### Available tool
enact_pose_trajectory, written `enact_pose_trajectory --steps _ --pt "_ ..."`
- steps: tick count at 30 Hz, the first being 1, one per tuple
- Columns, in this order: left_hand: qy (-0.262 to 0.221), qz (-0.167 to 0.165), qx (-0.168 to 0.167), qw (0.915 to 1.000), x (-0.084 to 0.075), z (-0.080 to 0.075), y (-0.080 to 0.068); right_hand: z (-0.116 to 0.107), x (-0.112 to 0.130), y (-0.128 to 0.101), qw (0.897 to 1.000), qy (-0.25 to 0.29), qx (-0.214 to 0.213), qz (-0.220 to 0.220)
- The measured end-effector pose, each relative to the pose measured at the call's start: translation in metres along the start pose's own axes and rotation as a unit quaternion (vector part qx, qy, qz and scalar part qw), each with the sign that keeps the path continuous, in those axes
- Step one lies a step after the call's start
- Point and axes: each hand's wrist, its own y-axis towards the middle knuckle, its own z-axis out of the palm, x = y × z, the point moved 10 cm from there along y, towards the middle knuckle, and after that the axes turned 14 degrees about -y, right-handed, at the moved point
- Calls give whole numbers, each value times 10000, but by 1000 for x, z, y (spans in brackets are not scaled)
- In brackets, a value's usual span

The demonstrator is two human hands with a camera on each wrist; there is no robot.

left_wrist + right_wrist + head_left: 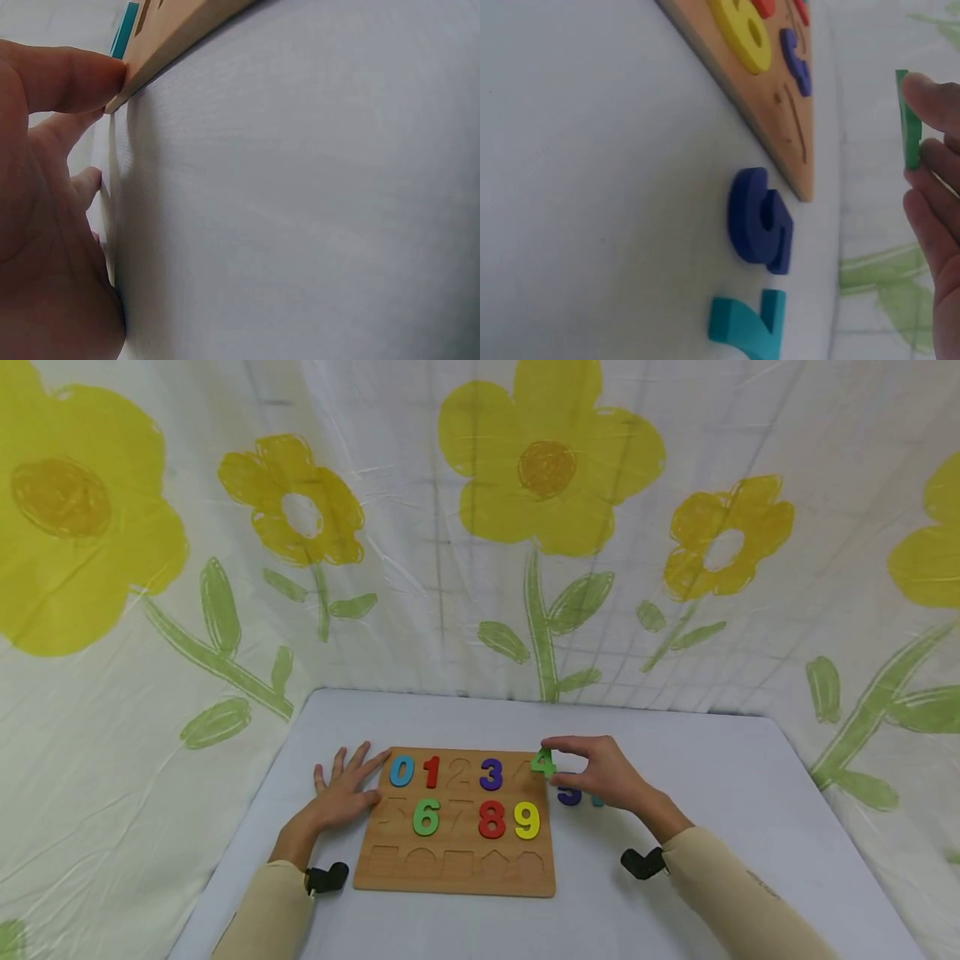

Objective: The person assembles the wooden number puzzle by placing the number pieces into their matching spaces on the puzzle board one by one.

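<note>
the right hand (603,772) pinches a green number 4 (543,763) between thumb and fingertips, held above the far right corner of the wooden number puzzle board (457,872). in the right wrist view the green piece (909,120) is seen edge-on, clear of the board (780,127) and not seated in any recess.

the left hand (343,792) lies flat on the table (750,793) with fingers spread and straight, holding nothing; its fingertips touch the left edge of the board. the left wrist view confirms a fingertip (75,79) pressed against the board edge (180,37).

seated in the board, far row, left to right: blue 0 (402,771), red 1 (431,772), an open recess shaped as a 2 (459,772), purple 3 (491,774). near row: green 6 (426,817), red 8 (492,819), yellow 9 (527,820), with open recesses to the left of the 6 and between the 6 and the 8. a row of open shape recesses runs along the near edge.

on the table just right of the board, partly hidden below the right hand, lie a dark blue 5 (761,220) and a teal 7 (750,324), close together and apart from the board. a flower-print cloth (540,485) backs the table.
</note>
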Motion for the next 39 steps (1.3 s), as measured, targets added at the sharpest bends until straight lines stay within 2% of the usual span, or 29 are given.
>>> enact_pose_trajectory --steps 8,14,20,30,39 --pt "31 19 -30 10000 1 0 1 30 -6 10 9995 261 162 86" --pt "25 49 -22 10000 0 0 0 52 -11 15 9983 184 481 265" --pt "10 75 -15 10000 -2 -1 -1 63 -12 17 9975 166 586 351" --pt "-248 298 -192 9991 0 -4 -2 72 -11 17 9972 -215 641 329" --pt "-53 65 4 10000 0 -1 -1 63 -8 13 9973 -426 546 258"
